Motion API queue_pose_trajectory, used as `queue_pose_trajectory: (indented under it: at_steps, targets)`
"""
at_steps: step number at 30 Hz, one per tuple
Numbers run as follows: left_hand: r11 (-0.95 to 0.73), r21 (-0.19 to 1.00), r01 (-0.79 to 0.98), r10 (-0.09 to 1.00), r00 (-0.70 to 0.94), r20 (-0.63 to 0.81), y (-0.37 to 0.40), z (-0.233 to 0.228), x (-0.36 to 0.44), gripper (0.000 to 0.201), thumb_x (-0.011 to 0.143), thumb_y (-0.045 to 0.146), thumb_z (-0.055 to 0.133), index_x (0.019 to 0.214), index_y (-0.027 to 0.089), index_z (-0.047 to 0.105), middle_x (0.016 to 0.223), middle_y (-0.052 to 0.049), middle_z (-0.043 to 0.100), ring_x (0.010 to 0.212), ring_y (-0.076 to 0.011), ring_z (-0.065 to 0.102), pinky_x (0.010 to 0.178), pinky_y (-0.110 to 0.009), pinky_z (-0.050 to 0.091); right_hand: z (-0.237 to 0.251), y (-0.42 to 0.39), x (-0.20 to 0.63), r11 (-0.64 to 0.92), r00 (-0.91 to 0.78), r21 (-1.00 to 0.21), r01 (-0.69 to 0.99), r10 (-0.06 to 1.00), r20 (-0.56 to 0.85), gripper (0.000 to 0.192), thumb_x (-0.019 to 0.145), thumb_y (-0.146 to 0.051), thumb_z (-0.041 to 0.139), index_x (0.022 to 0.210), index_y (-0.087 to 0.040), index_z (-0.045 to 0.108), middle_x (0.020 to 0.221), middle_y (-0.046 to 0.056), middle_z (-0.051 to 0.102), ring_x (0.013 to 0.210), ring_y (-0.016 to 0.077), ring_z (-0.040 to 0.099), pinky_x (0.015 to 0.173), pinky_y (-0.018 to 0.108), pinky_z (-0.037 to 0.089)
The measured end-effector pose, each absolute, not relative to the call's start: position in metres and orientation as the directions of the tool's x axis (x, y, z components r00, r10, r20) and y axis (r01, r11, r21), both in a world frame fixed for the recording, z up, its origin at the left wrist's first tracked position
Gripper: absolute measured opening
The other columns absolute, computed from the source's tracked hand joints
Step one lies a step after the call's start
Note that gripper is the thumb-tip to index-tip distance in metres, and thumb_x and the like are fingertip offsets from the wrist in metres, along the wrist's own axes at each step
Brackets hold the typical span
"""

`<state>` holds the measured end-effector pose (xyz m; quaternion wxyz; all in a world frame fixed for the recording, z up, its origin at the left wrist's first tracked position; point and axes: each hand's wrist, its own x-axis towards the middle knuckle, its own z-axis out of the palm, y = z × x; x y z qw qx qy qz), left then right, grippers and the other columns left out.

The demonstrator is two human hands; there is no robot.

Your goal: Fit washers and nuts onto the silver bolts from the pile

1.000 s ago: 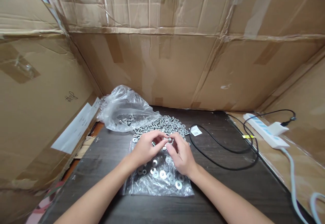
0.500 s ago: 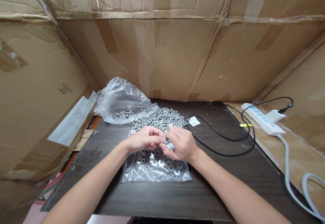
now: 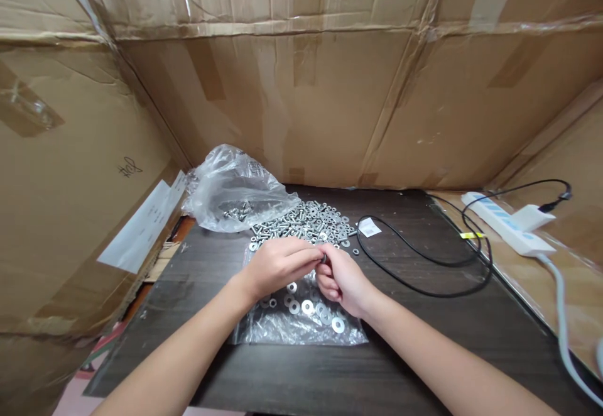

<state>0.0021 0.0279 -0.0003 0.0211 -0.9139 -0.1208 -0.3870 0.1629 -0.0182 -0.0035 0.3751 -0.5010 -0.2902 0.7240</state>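
My left hand (image 3: 276,266) and my right hand (image 3: 343,278) meet fingertip to fingertip over a flat clear plastic bag (image 3: 301,328) strewn with large silver washers (image 3: 307,306). Between the fingertips both hands pinch a small metal fastener (image 3: 323,257); most of it is hidden by the fingers. Just beyond the hands lies a heap of silver bolts and nuts (image 3: 306,224) on the dark wooden table (image 3: 424,334).
A crumpled clear bag (image 3: 233,191) with a few bolts inside lies at the back left. A black cable (image 3: 424,265) loops across the right side towards a white power strip (image 3: 506,230). Cardboard walls (image 3: 330,102) surround the table.
The hands have drawn closer together around the small fastener and shifted slightly right in view; the camera view moved a little.
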Motion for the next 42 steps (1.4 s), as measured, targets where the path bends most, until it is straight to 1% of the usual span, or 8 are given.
queue_pose_trajectory:
  at_steps: [10, 15, 19, 23, 29, 36, 39, 42]
  targets:
    - [-0.973, -0.014, 0.231, 0.154, 0.694, 0.703, 0.024, 0.003, 0.005, 0.012, 0.096, 0.017, 0.056, 0.104, 0.015, 0.064, 0.091, -0.005, 0.073, 0.075, -0.014, 0.065, 0.066, -0.025, 0.052, 0.0, -0.011, 0.182, -0.718, -0.489, -0.693, -0.067, 0.629, -0.604, 0.064, 0.1, -0.048, 0.012, 0.044, -0.022, 0.026, 0.03, -0.005, 0.021, 0.025, 0.0058, 0.02, 0.03, 0.018, 0.013]
    - [-0.81, 0.502, 0.302, 0.573, 0.589, 0.57, 0.029, 0.001, 0.006, 0.012, 0.092, 0.022, 0.057, 0.094, 0.015, 0.066, 0.082, -0.004, 0.067, 0.071, -0.0131, 0.06, 0.066, -0.026, 0.051, -0.006, -0.012, 0.187, -0.064, -0.07, -0.97, 0.233, 0.994, -0.082, 0.052, 0.097, -0.054, 0.03, 0.062, -0.02, 0.046, 0.048, -0.002, 0.044, 0.04, 0.0102, 0.039, 0.04, 0.023, 0.03]
    - [-0.113, 0.985, 0.134, 0.791, 0.611, 0.007, 0.035, 0.006, 0.004, 0.02, 0.085, 0.034, 0.065, 0.081, 0.014, 0.064, 0.065, 0.002, 0.054, 0.053, -0.0069, 0.046, 0.049, -0.018, 0.039, -0.006, -0.011, 0.197, 0.571, -0.196, -0.54, 0.618, 0.777, 0.598, 0.021, 0.091, -0.039, 0.05, 0.088, -0.018, 0.053, 0.077, 0.004, 0.058, 0.064, 0.0154, 0.052, 0.059, 0.029, 0.042]
    - [0.365, 0.93, 0.045, 0.63, 0.724, -0.282, 0.033, 0.016, 0.002, 0.023, 0.074, 0.032, 0.072, 0.071, 0.014, 0.057, 0.056, 0.008, 0.034, 0.044, -0.0024, 0.024, 0.039, -0.013, 0.017, -0.005, -0.012, 0.198, 0.754, -0.433, -0.16, 0.637, 0.522, 0.735, 0.016, 0.088, -0.032, 0.055, 0.092, -0.017, 0.054, 0.081, 0.006, 0.062, 0.073, 0.019, 0.057, 0.062, 0.03, 0.046]
    - [0.509, 0.844, 0.167, 0.39, 0.83, -0.399, 0.029, 0.018, 0.0, 0.032, 0.07, 0.03, 0.072, 0.058, 0.015, 0.047, 0.052, 0.008, 0.035, 0.041, -0.002, 0.022, 0.033, -0.013, 0.011, -0.001, -0.018, 0.191, 0.791, -0.496, -0.007, 0.612, 0.391, 0.775, 0.018, 0.089, -0.033, 0.056, 0.079, -0.018, 0.056, 0.069, 0.003, 0.058, 0.063, 0.0157, 0.051, 0.056, 0.028, 0.04]
    - [0.284, 0.947, 0.151, 0.46, 0.845, -0.273, 0.024, 0.02, 0.004, 0.029, 0.083, 0.041, 0.069, 0.081, 0.014, 0.058, 0.058, 0.004, 0.053, 0.041, -0.0046, 0.044, 0.038, -0.014, 0.035, -0.002, -0.017, 0.195, 0.763, -0.474, -0.02, 0.646, 0.422, 0.773, 0.04, 0.1, -0.039, 0.041, 0.068, -0.019, 0.053, 0.06, 0.002, 0.051, 0.059, 0.0148, 0.043, 0.056, 0.029, 0.033]
    - [-0.166, 0.98, 0.11, 0.705, 0.708, 0.04, 0.017, 0.014, 0.013, 0.019, 0.091, 0.033, 0.06, 0.093, 0.015, 0.061, 0.07, 0.001, 0.059, 0.055, -0.0091, 0.057, 0.053, -0.021, 0.049, -0.007, -0.015, 0.195, 0.657, -0.303, -0.235, 0.716, 0.596, 0.744, 0.041, 0.102, -0.034, 0.037, 0.065, -0.019, 0.049, 0.059, 0.002, 0.05, 0.058, 0.0146, 0.044, 0.058, 0.029, 0.032]
    - [-0.724, 0.643, 0.25, 0.644, 0.58, 0.499, 0.016, 0.002, 0.017, 0.012, 0.093, 0.022, 0.056, 0.098, 0.014, 0.063, 0.081, -0.004, 0.062, 0.072, -0.0139, 0.06, 0.068, -0.029, 0.053, -0.014, -0.014, 0.19, 0.494, -0.126, -0.6, 0.629, 0.827, 0.548, 0.044, 0.102, -0.036, 0.032, 0.062, -0.02, 0.044, 0.057, 0.001, 0.049, 0.055, 0.0134, 0.045, 0.056, 0.028, 0.032]
